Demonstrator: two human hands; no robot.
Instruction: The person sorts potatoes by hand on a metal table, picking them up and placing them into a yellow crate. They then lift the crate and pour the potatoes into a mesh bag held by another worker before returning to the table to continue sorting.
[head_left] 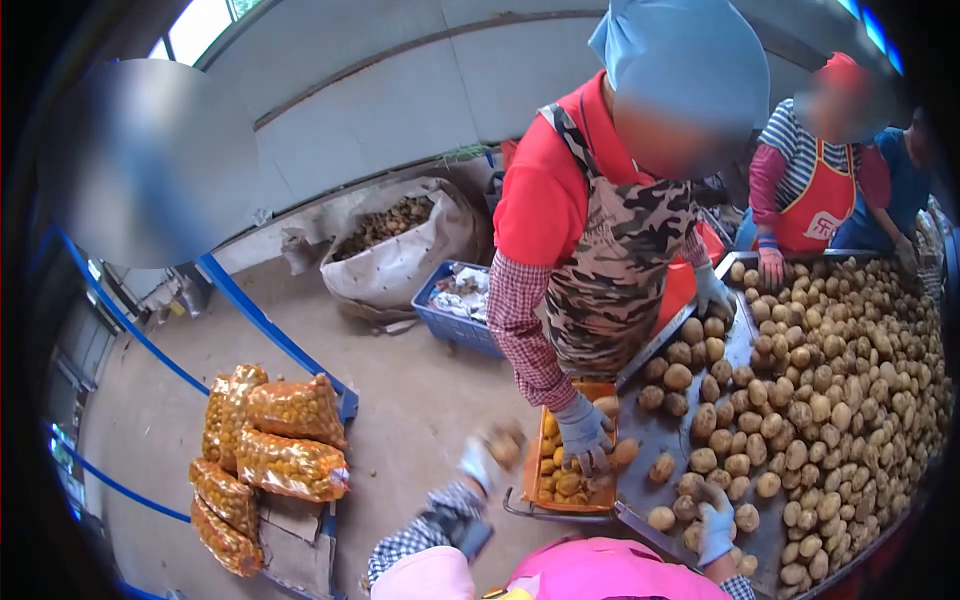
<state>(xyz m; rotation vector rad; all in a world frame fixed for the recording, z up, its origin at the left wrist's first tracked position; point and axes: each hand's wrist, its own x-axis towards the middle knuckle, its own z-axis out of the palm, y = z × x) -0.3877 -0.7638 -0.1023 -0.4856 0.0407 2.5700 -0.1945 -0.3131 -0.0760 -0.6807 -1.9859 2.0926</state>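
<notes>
My left hand (480, 466), in a pale blue glove, is out over the floor left of the orange crate (608, 492). Its fingers close on a brown potato (504, 443), blurred by motion. At the near edge of the metal sorting table (650, 497), my gloved right hand (716, 528) reaches among loose potatoes (738, 465). Its fingers curl against a potato (686, 508), partly covering it. Between my hands, a co-worker's gloved hand (583, 437) reaches into the crate, which holds yellowish potatoes (562, 482).
A co-worker in a camouflage apron (610, 285) stands opposite; another in a red apron (815, 205) works farther along the table. Filled mesh sacks (292, 465) lie stacked at left by blue rails (270, 335). Behind are a large white sack (400, 260) and a blue basket (455, 325).
</notes>
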